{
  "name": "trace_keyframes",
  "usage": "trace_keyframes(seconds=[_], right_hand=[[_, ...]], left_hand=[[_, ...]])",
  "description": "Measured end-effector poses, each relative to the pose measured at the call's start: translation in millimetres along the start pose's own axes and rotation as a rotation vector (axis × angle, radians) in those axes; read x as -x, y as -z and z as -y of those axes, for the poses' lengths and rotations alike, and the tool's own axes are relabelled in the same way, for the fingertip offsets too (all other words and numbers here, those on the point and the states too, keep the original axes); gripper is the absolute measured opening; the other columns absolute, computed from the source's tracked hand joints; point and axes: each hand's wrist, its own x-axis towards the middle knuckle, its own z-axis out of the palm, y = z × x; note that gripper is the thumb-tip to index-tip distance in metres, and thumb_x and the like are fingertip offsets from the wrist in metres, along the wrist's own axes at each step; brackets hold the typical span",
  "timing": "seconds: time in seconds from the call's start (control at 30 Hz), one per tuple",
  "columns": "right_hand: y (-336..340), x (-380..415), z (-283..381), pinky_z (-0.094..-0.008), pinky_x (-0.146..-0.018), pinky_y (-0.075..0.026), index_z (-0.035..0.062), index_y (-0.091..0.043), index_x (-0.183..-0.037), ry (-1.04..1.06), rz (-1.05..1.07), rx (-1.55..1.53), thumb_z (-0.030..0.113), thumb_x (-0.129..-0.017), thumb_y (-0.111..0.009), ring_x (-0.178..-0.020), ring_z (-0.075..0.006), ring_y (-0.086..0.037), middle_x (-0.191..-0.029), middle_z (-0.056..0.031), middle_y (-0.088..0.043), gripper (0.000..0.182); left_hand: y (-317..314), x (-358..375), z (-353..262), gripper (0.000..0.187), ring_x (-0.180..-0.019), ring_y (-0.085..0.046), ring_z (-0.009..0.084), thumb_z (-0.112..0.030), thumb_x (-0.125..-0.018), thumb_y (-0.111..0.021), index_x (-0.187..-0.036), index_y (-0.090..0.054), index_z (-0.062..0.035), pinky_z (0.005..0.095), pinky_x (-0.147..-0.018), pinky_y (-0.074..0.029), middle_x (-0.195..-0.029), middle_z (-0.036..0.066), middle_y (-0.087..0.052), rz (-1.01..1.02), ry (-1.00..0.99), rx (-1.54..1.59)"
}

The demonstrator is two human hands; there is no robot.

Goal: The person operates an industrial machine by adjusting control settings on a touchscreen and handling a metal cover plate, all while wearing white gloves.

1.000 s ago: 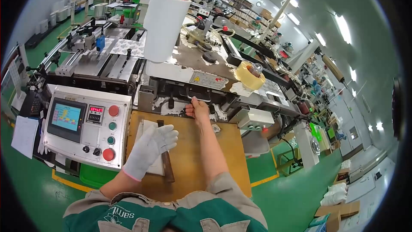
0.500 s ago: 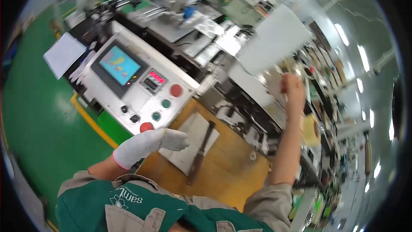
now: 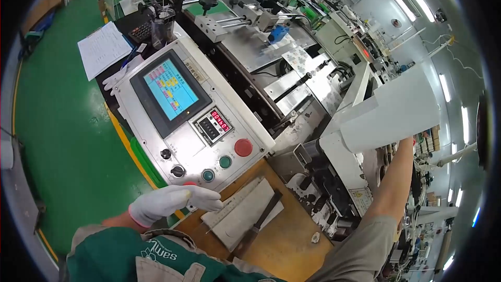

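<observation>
My left hand (image 3: 175, 203), in a white glove, hovers at the lower edge of the control panel (image 3: 172, 149). Its fingers are stretched out and hold nothing; a red button is partly hidden behind it. Just right of it, a folded pale cloth or paper (image 3: 235, 219) lies on the wooden table, with a dark-handled flat blade tool (image 3: 261, 216) across it. My bare right hand (image 3: 408, 143) reaches up at the right. A large white sheet or panel (image 3: 391, 109) covers its fingers, and whether it grips that is hidden.
The panel carries a lit screen (image 3: 170, 89), a red counter (image 3: 214, 125), a red button (image 3: 243, 147) and green buttons. Machine rails and a metal bed (image 3: 261, 52) stand behind. Written papers (image 3: 104, 49) lie at the left, beside a green floor (image 3: 62, 141).
My view has shifted, so the panel appears lower and further right. My right hand has gone from in front of the white sheet or panel to behind it. My left hand stays near the panel edge.
</observation>
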Motion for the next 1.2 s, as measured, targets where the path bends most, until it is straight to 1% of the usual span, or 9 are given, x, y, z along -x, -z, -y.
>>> trace_keyframes(seconds=[0.23, 0.4, 0.47, 0.57, 0.6, 0.63, 0.87, 0.97, 1.2], right_hand=[[27, 7, 14, -0.0458, -0.095, -0.046, -0.0027, -0.061, -0.118, -0.05, 0.048, 0.033, 0.018, -0.089, -0.059, -0.116, -0.0421, -0.056, -0.124, -0.0234, -0.062, 0.036], [82, 57, 125, -0.0393, -0.098, -0.046, -0.002, -0.059, -0.127, -0.216, -0.151, -0.077, 0.019, -0.099, -0.055, -0.114, -0.0338, -0.06, -0.124, -0.0202, -0.063, 0.035], [108, 97, 204, -0.0345, -0.091, -0.049, -0.0007, -0.061, -0.126, -0.312, -0.29, -0.522, 0.016, -0.097, -0.06, -0.108, -0.0255, -0.062, -0.119, -0.015, -0.065, 0.034], [154, 169, 337, -0.0306, -0.086, -0.048, -0.0013, -0.066, -0.111, -0.198, 0.029, -0.686, 0.005, -0.094, -0.059, -0.097, -0.0169, -0.063, -0.106, -0.0098, -0.069, 0.02], [147, 193, 356, -0.032, -0.083, -0.049, -0.0016, -0.067, -0.106, -0.156, 0.186, -0.805, 0.002, -0.091, -0.061, -0.093, -0.0191, -0.063, -0.1, -0.0096, -0.069, 0.016], [138, 210, 380, -0.0339, -0.08, -0.049, -0.001, -0.067, -0.102, 0.089, 0.1, -0.806, 0.0, -0.088, -0.063, -0.089, -0.0238, -0.064, -0.096, -0.0118, -0.068, 0.015], [89, 321, 460, -0.0385, -0.081, -0.05, 0.0008, -0.069, -0.098, -0.195, 0.017, -0.949, 0.002, -0.088, -0.066, -0.09, -0.0308, -0.064, -0.095, -0.0134, -0.069, 0.011], [100, 351, 482, -0.0372, -0.079, -0.05, 0.0012, -0.069, -0.098, -0.332, -0.003, -0.98, 0.002, -0.089, -0.066, -0.088, -0.0294, -0.063, -0.094, -0.0132, -0.069, 0.01], [90, 332, 532, -0.0325, -0.073, -0.049, -0.0001, -0.069, -0.097, -0.573, -0.241, -0.838, 0.002, -0.092, -0.064, -0.084, -0.0238, -0.063, -0.089, -0.0121, -0.067, 0.007]], left_hand=[[0, -2, -8, 0.062, -0.129, -0.053, 0.034, -0.042, -0.107, -0.033, -0.14, -0.044, 0.0089, 0.0453, -0.111, -0.037, -0.134, 0.025, -0.057, -0.042, -0.051, -0.038], [21, 21, -26, 0.065, -0.119, -0.059, 0.035, -0.047, -0.103, -0.037, -0.137, -0.05, 0.0077, 0.047, -0.106, -0.043, -0.129, 0.024, -0.061, -0.091, -0.351, -0.029], [32, 40, -47, 0.066, -0.11, -0.065, 0.0325, -0.048, -0.104, -0.031, -0.14, -0.046, 0.0054, 0.0405, -0.094, -0.051, -0.128, 0.024, -0.061, -0.101, -0.454, 0.084], [34, 82, -74, 0.063, -0.094, -0.068, 0.0266, -0.042, -0.108, -0.023, -0.143, -0.041, 0.0085, 0.0304, -0.077, -0.054, -0.128, 0.026, -0.06, -0.049, -0.638, 0.232], [32, 94, -83, 0.062, -0.094, -0.067, 0.0251, -0.04, -0.108, -0.023, -0.143, -0.04, 0.0093, 0.0301, -0.078, -0.052, -0.129, 0.026, -0.06, 0.016, -0.694, 0.227], [27, 107, -89, 0.062, -0.092, -0.067, 0.0246, -0.039, -0.109, -0.021, -0.144, -0.037, 0.01, 0.0259, -0.072, -0.051, -0.128, 0.027, -0.06, 0.028, -0.747, 0.184], [13, 180, -131, 0.06, -0.093, -0.068, 0.0222, -0.04, -0.109, -0.027, -0.139, -0.046, 0.008, 0.0234, -0.066, -0.051, -0.124, 0.023, -0.063, -0.33, -0.671, -0.129], [20, 178, -153, 0.059, -0.096, -0.066, 0.0173, -0.041, -0.108, -0.028, -0.139, -0.048, 0.0055, 0.0253, -0.076, -0.052, -0.123, 0.017, -0.065, -0.562, -0.559, -0.321], [101, 92, -192, 0.052, -0.111, -0.062, 0.0186, -0.039, -0.107, -0.035, -0.138, -0.053, -0.0012, 0.0325, -0.097, -0.048, -0.129, 0.012, -0.063, -0.451, -0.381, -0.476]])
